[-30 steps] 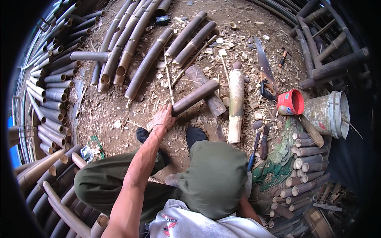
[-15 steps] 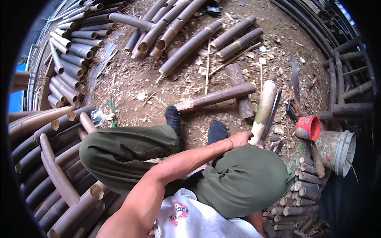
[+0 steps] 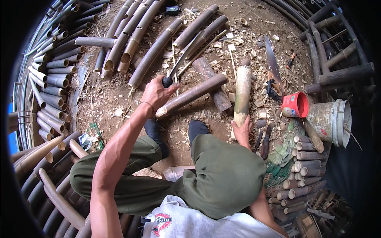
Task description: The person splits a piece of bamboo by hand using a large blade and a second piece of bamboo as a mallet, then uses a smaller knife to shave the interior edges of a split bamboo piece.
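A long knife [image 3: 184, 57], narrow metal blade and rounded black handle, angles toward the far right from the left grip [image 3: 156, 93], whose fingers are clamped on that handle. To the right, a pale cylinder [image 3: 243, 87], rough and green-streaked, is whittled narrower at its near end; the right grip [image 3: 242, 129] is closed around that end. Between them a smooth, dark bamboo length [image 3: 194, 96] rests across a thicker log [image 3: 211, 84] (its skin scuffed). Curled chips litter the earth floor [image 3: 104, 106], which opens widest left of the left grip, as far as stacked hollow tubes [image 3: 55, 81]. Right of the cylinder, a handsaw [image 3: 271, 59] and a red plastic bucket [image 3: 291, 105] narrow the room.
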### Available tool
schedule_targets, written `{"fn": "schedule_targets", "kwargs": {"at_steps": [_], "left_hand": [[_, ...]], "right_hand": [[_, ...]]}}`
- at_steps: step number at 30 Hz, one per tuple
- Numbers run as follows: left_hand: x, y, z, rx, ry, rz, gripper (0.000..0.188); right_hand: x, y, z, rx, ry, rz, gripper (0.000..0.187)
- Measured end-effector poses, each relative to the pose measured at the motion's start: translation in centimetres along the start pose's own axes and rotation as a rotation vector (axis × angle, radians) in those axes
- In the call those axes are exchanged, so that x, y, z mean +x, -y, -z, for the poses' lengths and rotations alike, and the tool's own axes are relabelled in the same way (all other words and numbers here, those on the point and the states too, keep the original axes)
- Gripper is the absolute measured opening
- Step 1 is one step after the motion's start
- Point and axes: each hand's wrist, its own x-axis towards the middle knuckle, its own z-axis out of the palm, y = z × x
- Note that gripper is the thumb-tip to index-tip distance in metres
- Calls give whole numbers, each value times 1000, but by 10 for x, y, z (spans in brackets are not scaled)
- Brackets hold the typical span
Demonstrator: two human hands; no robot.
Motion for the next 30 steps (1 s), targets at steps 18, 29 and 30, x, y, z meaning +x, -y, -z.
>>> {"fn": "schedule_targets", "kwargs": {"at_steps": [18,29,30], "left_hand": [[-43,59,18,-867,-691,167,26],[10,60,-41,-353,-135,98,34],[17,64,-52,-320,-108,57,38]], "right_hand": [[56,206,-24,-250,233,740,72],[-44,163,-142,569,299,-40,75],[-45,160,-148,628,409,-84,74]]}}
